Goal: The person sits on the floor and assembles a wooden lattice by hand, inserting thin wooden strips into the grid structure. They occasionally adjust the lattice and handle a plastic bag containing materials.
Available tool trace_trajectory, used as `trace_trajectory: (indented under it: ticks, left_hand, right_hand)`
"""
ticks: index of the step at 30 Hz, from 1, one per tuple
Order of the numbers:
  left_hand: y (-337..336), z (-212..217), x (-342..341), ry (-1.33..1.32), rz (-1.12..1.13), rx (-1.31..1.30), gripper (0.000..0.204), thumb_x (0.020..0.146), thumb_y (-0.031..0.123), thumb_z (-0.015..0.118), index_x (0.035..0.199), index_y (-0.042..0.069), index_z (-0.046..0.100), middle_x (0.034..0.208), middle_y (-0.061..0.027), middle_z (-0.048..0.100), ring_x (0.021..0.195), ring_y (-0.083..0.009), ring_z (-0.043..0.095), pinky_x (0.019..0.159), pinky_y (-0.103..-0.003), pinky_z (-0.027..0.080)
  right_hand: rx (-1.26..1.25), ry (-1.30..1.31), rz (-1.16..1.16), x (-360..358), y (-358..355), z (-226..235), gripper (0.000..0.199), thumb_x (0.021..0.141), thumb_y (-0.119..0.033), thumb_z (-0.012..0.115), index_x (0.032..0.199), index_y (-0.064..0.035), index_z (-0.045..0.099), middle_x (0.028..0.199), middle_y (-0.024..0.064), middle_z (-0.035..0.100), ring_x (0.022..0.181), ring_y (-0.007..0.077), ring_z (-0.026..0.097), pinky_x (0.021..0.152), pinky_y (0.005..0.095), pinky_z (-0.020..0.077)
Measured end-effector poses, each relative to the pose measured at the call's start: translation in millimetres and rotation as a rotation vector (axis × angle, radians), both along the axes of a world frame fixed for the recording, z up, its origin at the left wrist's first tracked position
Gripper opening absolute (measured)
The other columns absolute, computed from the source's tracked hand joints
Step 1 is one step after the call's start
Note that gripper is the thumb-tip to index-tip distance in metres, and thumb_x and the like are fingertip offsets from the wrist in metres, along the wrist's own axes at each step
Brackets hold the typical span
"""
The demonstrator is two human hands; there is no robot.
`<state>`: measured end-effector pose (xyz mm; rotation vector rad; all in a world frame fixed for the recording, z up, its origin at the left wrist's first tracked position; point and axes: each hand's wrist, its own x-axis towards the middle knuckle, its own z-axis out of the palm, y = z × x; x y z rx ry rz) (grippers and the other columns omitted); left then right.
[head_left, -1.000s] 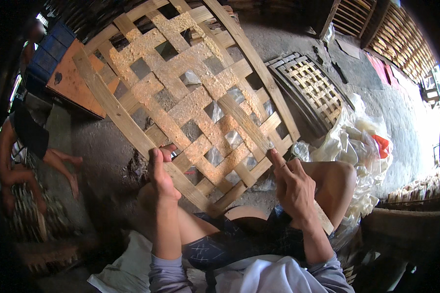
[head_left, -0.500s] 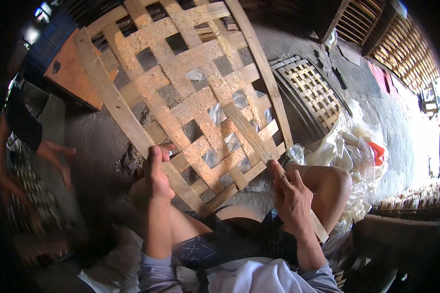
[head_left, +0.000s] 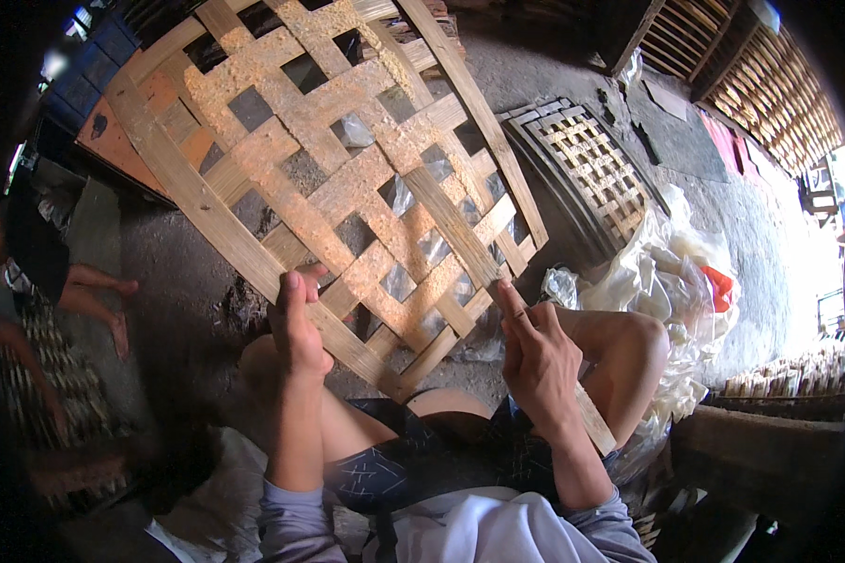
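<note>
A rough grey floor (head_left: pixel 526 89) is seen from above, littered with dust and scraps, under a seated person's bare knees. A large woven panel (head_left: pixel 347 178) of flat bamboo strips, open squares between them, is held tilted in front of the person, its lower corner resting near the knees. The left hand (head_left: pixel 296 324) is closed on the panel's lower left edge strip, thumb on top and fingers curled behind it. The right hand (head_left: pixel 535 352) is set at the panel's lower right edge; its fingers are drawn narrow together, pressed against a long strip (head_left: pixel 587 422) that runs from the panel down past the wrist. Whether that strip is fully gripped cannot be told.

Right of the panel, a smaller lattice (head_left: pixel 591 164) is laid on the floor, well apart from the hands. Below that lattice, just beside the right knee, a heap of clear plastic bags (head_left: pixel 676 281) is piled, with a red scrap (head_left: pixel 720 286) in it. Left of the panel, another person's bare legs (head_left: pixel 89 291) are seen on the floor, near a woven mat (head_left: pixel 66 394). Behind the panel's upper left corner an orange board (head_left: pixel 103 141) is partly hidden. Far right of the panel, a bundle of cut sticks (head_left: pixel 798 375) is stacked
</note>
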<state>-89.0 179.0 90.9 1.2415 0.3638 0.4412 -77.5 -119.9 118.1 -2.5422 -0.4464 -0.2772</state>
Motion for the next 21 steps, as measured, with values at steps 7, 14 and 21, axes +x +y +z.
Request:
trace_trajectory:
  ticks: [7,14,21]
  left_hand:
    - [-0.3,-3.8,-1.3,-0.038,-0.005,0.089,0.044,0.109,0.043,0.055,0.083,0.008,0.052,0.097,-0.0067,0.059,0.096,-0.0176,0.054,0.095,-0.036,0.043]
    - [-3.4,-1.7,-0.7,-0.028,-0.049,0.042,0.043,0.108,0.039,0.057,0.081,0.006,0.054,0.089,-0.0079,0.059,0.102,-0.0217,0.059,0.097,-0.039,0.042]
    - [-20.3,0.2,-9.7,-0.023,-0.144,0.105,0.039,0.107,0.034,0.061,0.083,0.003,0.061,0.084,-0.005,0.058,0.097,-0.021,0.062,0.095,-0.038,0.045]
  right_hand:
    - [-0.054,0.017,-0.035,14.5,19.2,23.5,0.06,0.095,-0.006,0.059,0.153,-0.0225,0.054,0.106,0.0115,0.063,0.088,0.0314,0.071,0.071,0.0463,0.0582]
    - [-0.089,0.067,0.012,13.1,6.7,28.7,0.065,0.093,-0.003,0.06,0.154,-0.0254,0.053,0.108,0.0135,0.063,0.086,0.0325,0.071,0.068,0.0464,0.0581]
    - [-0.042,0.034,-0.043,22.5,16.1,31.8,0.06,0.097,-0.008,0.061,0.153,-0.0261,0.053,0.1,0.0132,0.062,0.082,0.0333,0.07,0.067,0.0469,0.0565]
